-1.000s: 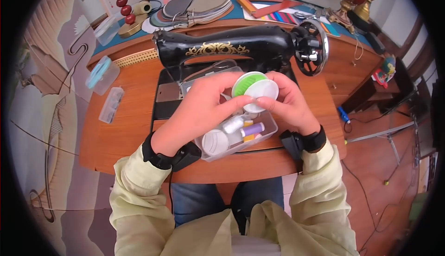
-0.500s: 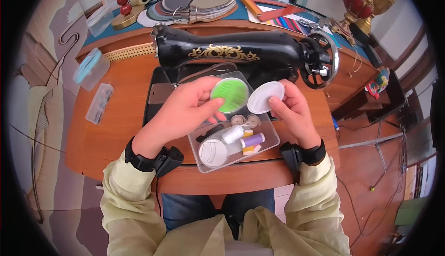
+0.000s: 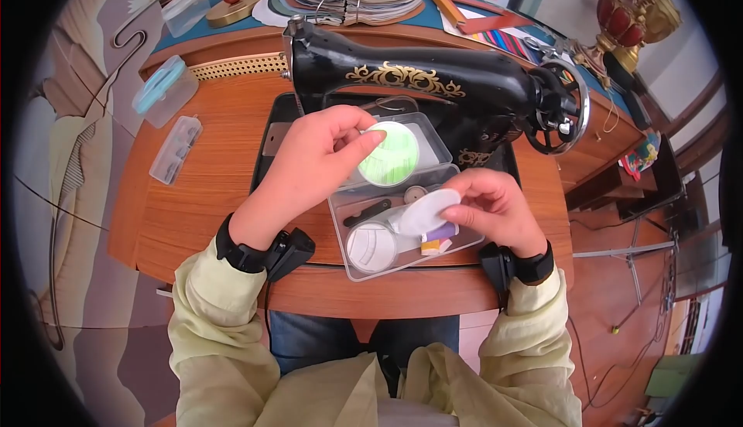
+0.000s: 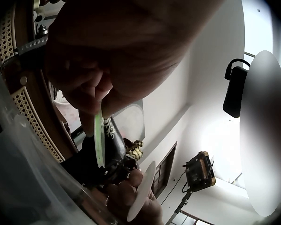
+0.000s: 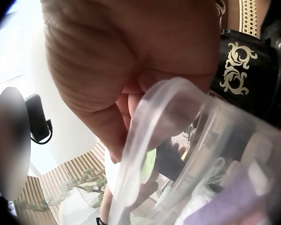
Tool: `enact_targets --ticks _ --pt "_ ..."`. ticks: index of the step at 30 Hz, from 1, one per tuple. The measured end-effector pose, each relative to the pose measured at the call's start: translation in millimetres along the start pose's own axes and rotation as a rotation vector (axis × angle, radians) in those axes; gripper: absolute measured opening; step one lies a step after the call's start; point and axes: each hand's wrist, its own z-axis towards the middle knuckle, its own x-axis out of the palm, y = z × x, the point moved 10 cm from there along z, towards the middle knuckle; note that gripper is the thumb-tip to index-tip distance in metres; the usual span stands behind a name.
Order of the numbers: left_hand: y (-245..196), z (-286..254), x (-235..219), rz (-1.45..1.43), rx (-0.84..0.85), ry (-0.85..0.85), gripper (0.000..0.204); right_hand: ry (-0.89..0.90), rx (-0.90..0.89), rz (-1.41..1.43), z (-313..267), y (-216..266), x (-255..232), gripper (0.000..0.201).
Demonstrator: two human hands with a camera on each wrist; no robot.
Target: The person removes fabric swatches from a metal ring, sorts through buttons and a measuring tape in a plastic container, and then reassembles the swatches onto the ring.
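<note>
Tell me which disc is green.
The disc in the left hand; the thin disc in the right hand and the round case in the box are white.

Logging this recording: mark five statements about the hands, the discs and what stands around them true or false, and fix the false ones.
1. The left hand pinches the green disc. True.

2. The right hand holds the purple spool. False: it holds the white disc; the spool lies in the clear box.

3. The green and white discs are pressed together. False: they are apart, one in each hand.

4. The sewing machine is black with gold ornament. True.

5. The container with the light-blue lid stands right of the sewing machine. False: it stands to the left.
</note>
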Motion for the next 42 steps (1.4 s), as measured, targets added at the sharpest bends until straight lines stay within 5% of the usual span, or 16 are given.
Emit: enact_targets --ticks 5,12,17,22,28,34,40,42 --pt "-2.1 -0.9 5.0 -0.049 0.061 0.015 0.017 -0.043 -0.017 -0.034 3.6 12.8 2.6 0.039" --pt "2.0 -12.1 32.5 0.026 -0.053 0.285 0.018 -0.291 -0.042 -0.059 1.7 5.0 -26.2 0.026" --pt "-10.6 -20.2 48.3 0.278 0.191 0.508 0.022 -0.333 -0.051 -0.042 3.5 2.7 -24.5 0.021" --pt "-31.1 -12.1 20.3 0.419 0.357 0.148 0.019 -0.334 -0.009 -0.082 3.7 1.9 -24.5 0.018" --pt "-13.0 -9.7 15.1 0.485 0.266 0.077 0.023 -0.397 -0.002 -0.152 3.1 -5.4 -33.7 0.016" --pt "6.0 -17.2 -16.0 0.897 0.006 -0.006 0.04 -0.503 0.109 -0.361 -2.5 -17.9 -57.4 0.017" --pt "28.2 -27.7 -29.0 0.875 -0.249 0.09 0.045 -0.489 0.146 -0.399 -3.3 -26.7 -53.5 0.03" --pt "36.2 -29.0 -25.7 0.761 -0.151 0.068 0.039 -0.42 0.142 -0.353 -2.5 -32.5 -50.7 0.038"
